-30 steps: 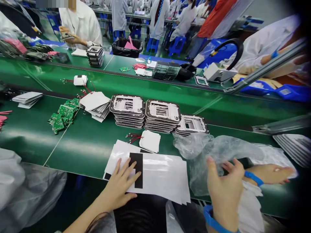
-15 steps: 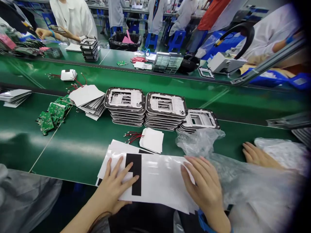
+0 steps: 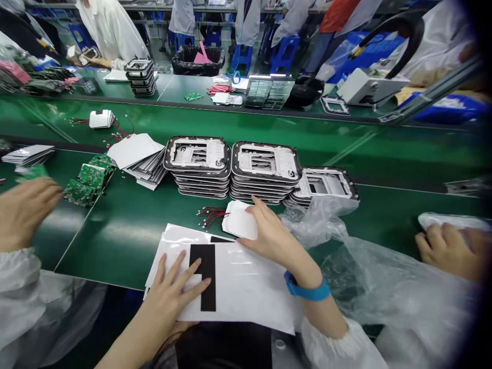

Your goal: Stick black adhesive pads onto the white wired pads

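Observation:
My left hand (image 3: 175, 287) lies flat, fingers spread, on white sheets (image 3: 249, 287) that carry a black strip (image 3: 208, 277). The sheets overlap in a loose pile at the bench's front edge. My right hand (image 3: 271, 230), with a blue band on its wrist, reaches over the sheets to a small stack of flat white pieces with red wires (image 3: 235, 218). Its thumb and fingers are apart at the stack's right side; whether they press on a piece cannot be made out. Behind stand two stacks of grey-rimmed frames (image 3: 198, 154).
A shorter frame stack (image 3: 326, 184) and a clear plastic bag (image 3: 326, 220) are at the right. Green circuit boards (image 3: 90, 177) and a pile of white cards (image 3: 136, 154) lie left. Co-workers' hands (image 3: 26, 210) show at both sides. A green ledge (image 3: 184, 115) runs behind.
My right hand has left the sheets' right side and moved up and left to the wired white pieces. The sheets shifted slightly left in view. A co-worker's hand appeared at left.

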Available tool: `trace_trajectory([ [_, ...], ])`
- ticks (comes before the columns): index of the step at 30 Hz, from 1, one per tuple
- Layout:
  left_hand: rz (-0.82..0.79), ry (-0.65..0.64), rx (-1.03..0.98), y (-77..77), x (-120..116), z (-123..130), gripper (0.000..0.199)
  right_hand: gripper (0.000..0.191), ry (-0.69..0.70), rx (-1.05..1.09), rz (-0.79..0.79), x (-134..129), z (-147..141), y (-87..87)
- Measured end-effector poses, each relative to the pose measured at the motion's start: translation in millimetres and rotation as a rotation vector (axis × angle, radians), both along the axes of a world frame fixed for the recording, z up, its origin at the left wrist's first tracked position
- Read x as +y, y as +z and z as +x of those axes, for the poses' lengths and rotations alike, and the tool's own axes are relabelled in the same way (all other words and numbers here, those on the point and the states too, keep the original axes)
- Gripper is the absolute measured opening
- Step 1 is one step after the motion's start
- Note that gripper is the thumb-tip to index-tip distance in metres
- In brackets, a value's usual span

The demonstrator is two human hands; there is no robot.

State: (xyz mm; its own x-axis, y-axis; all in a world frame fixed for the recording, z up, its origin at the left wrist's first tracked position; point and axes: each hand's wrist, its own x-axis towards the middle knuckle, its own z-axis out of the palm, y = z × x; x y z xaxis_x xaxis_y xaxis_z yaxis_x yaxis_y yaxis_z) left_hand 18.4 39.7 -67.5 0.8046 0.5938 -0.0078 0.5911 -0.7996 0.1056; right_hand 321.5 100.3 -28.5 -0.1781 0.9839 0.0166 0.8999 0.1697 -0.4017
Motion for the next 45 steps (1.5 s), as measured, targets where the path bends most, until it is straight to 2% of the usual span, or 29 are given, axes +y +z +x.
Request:
trace_trajectory([
  [4,-0.097,0.042,0.046,18.8,-2,2,0.086,0.050,0.049,0.014,-0.049,20,-5,10.0],
  [8,-0.160,0.083,0.038,32.1,-2,1,0.081,0.046,0.059,0.008,-0.064,23,-10,17.4],
  [16,-0.222,0.084,-0.006,28.6,1,-9,0.090,0.059,0.037,0.066,-0.139,31,3,16.4],
  [28,-0.290,0.127,-0.042,33.6,-2,-8,0.092,0.053,0.082,0.014,-0.125,33,-3,14.4],
  [36,-0.321,0.127,-0.044,39.1,-2,-8,0.088,0.058,0.028,0.031,-0.177,34,3,19.8],
  [45,-0.378,0.130,-0.036,47.0,-1,-9,0.090,0.057,-0.002,0.078,-0.163,30,2,19.0],
])
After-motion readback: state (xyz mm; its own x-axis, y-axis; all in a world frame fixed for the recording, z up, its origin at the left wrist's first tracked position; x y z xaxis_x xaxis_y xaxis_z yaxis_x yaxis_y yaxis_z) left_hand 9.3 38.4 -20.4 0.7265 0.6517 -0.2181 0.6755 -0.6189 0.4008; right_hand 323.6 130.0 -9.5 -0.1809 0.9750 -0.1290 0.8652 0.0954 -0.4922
